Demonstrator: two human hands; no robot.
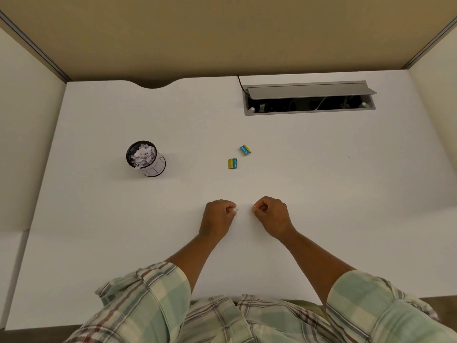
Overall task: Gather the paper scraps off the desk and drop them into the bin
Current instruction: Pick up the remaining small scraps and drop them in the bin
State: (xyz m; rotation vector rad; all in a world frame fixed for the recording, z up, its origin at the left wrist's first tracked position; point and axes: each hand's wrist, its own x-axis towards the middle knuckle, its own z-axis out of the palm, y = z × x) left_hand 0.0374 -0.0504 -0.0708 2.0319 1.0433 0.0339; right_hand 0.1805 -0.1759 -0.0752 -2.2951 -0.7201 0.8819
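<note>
A small black mesh bin (pixel 146 158) stands on the left part of the white desk (pixel 321 181), filled with crumpled white paper scraps (pixel 144 155). My left hand (pixel 218 217) and my right hand (pixel 270 215) rest on the desk near its front middle, a short gap between them. Both have their fingers curled into loose fists with the fingertips pinched. A tiny white speck (pixel 237 209) shows at my left fingertips; whether either hand grips a scrap is too small to tell.
Two small blue and yellow boxes (pixel 232 163) (pixel 245 150) lie beyond my hands. An open grey cable hatch (pixel 309 97) sits at the back right of the desk. Tan partition walls (pixel 222 33) enclose the desk on three sides.
</note>
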